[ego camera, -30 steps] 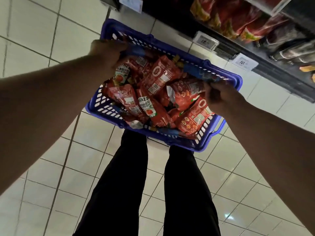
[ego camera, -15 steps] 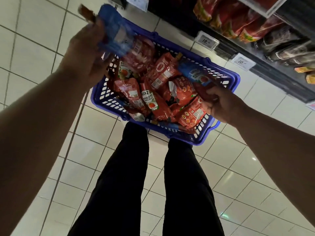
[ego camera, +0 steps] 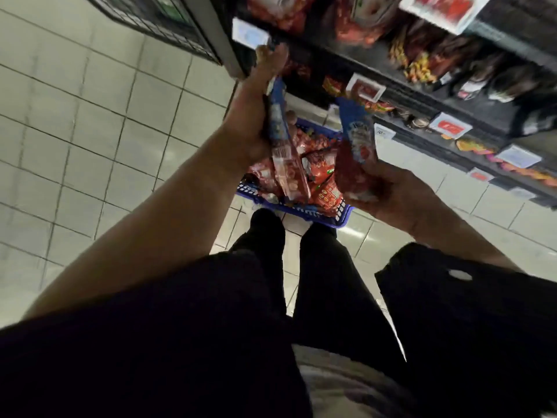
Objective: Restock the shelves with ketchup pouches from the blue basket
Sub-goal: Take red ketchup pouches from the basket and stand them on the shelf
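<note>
Head view puts my left hand (ego camera: 251,122) raised in front of the shelving, fingers wrapped around a ketchup pouch (ego camera: 281,140) that hangs roughly upright, blue top near my fingertips, red and clear lower part pointing down toward the basket. My thumb side faces the camera and the fingers curl round the far edge, so the hand is clamped on that pouch. The picture is smeared with motion, so I cannot read the print on it.

My right hand (ego camera: 388,191) sits lower and to the right, palm up, closed around the red bottom half of a second ketchup pouch (ego camera: 357,137). Its blue top stands up and tilts a little to the left, ending just in front of the lower shelf edge. The two pouches are near each other but apart.

Below and between the hands lies the blue basket (ego camera: 304,211) on the tiled floor (ego camera: 90,122), tight against the foot of the shelves (ego camera: 422,98). Only part of its rim and near wall shows; the rest is covered by my hands and by the heap of red pouches (ego camera: 322,179) inside it.

The dark shelves run along the right and top, stocked with red and dark packets and carrying white price tags (ego camera: 384,132) on their front edges. A dark wire rack (ego camera: 156,19) stands at top left. My black trouser legs (ego camera: 325,267) and dark sleeves (ego camera: 452,312) fill the bottom.
</note>
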A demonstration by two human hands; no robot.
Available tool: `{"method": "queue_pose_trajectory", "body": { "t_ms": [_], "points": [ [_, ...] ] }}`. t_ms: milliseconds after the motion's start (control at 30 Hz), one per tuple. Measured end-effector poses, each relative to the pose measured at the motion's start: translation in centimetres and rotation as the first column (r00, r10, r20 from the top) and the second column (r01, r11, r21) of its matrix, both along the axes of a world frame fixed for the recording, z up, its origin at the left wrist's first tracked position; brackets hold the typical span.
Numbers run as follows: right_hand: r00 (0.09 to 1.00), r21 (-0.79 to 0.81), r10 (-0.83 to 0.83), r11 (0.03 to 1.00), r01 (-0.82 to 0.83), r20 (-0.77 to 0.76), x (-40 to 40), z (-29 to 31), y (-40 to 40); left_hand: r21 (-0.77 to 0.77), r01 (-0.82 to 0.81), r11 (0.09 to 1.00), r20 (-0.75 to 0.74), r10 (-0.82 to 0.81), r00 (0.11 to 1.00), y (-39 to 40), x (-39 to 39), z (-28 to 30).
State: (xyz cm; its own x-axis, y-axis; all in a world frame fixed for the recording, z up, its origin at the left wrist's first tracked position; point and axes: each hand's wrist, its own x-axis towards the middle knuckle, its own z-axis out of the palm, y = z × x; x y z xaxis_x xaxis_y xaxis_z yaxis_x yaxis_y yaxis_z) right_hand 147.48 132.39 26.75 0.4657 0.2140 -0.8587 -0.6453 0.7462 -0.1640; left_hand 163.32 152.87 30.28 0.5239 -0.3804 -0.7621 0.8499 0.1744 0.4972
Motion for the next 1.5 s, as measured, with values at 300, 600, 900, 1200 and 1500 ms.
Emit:
{"method": "queue_pose_trajectory", "body": {
  "t_ms": [300,600,900,1200,1500],
  "points": [
    [0.981,-0.032,0.029,0.999,-0.023,0.194,-4.1,15.5,1.9,0.155,0.125,0.980,-0.179,-0.096,0.979,1.6,-2.9,10.4],
    [0.974,-0.314,-0.058,0.941,0.126,0.218,-5.8,21.8,0.5,-0.189,0.289,0.938,-0.188,-0.324,0.927,-3.5,-2.7,16.7],
    [0.917,-0.514,0.052,0.840,0.173,0.394,-8.1,26.3,-10.3,-0.020,0.410,0.912,0.185,-0.400,0.898,-14.0,-7.7,21.8],
    [0.873,-0.613,0.162,0.769,0.180,0.460,-14.6,29.9,-20.9,0.116,0.489,0.865,0.516,-0.473,0.714,-22.9,-16.1,26.2],
    [0.844,-0.627,-0.018,0.661,0.412,0.535,-16.3,32.4,-27.2,0.099,0.550,0.830,0.651,-0.472,0.595,-30.7,-15.9,28.8]
  ]
}}
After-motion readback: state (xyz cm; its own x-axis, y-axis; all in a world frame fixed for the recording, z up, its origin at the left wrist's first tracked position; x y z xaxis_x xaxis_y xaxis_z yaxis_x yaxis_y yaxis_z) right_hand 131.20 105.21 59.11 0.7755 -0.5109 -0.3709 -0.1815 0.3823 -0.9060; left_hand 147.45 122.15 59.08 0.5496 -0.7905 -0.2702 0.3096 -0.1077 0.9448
